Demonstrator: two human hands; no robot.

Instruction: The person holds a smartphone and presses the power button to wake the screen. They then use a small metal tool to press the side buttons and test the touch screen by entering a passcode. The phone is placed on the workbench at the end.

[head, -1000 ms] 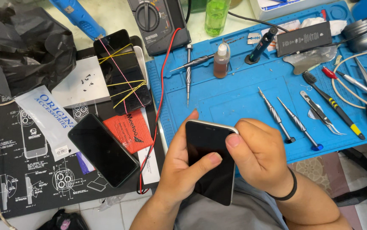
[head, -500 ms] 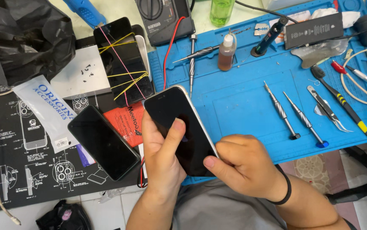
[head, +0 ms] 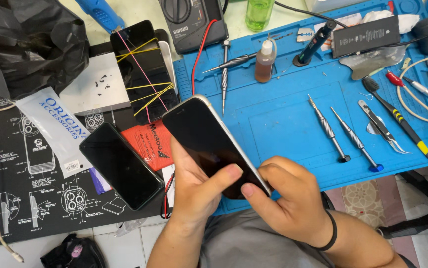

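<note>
The work surface is a pale tiled bench covered at left by a black mat with white line drawings (head: 5, 198) and, to the right of it, by a blue silicone repair mat (head: 283, 114). A patterned floor shows past the blue mat's near right corner.

Left of the blue mat, a crumpled black plastic bag (head: 25, 44) sits at the far left corner. Nearer to the blue mat lie a long clear sleeve with blue lettering (head: 57, 126), a white square block (head: 94, 84), a dark phone (head: 119, 164) lying face up, and a red printed packet (head: 154, 144) partly under the held phone. A second black phone bound with yellow and pink rubber bands (head: 144, 74) lies against the blue mat's left edge.

The left hand (head: 194, 193) cradles a black-screened phone with a silver edge (head: 209, 139) from beneath, thumb across the glass; the right hand (head: 283, 198) pinches its near corner. The phone hangs over the blue mat's near left corner.

On the blue mat are a small brown bottle (head: 265, 62), a black flat battery (head: 358, 35) and several screwdrivers (head: 328, 129).

Half a second earlier the phone sat lower and closer to the body; it now tilts further up and left, with its silver side showing.
</note>
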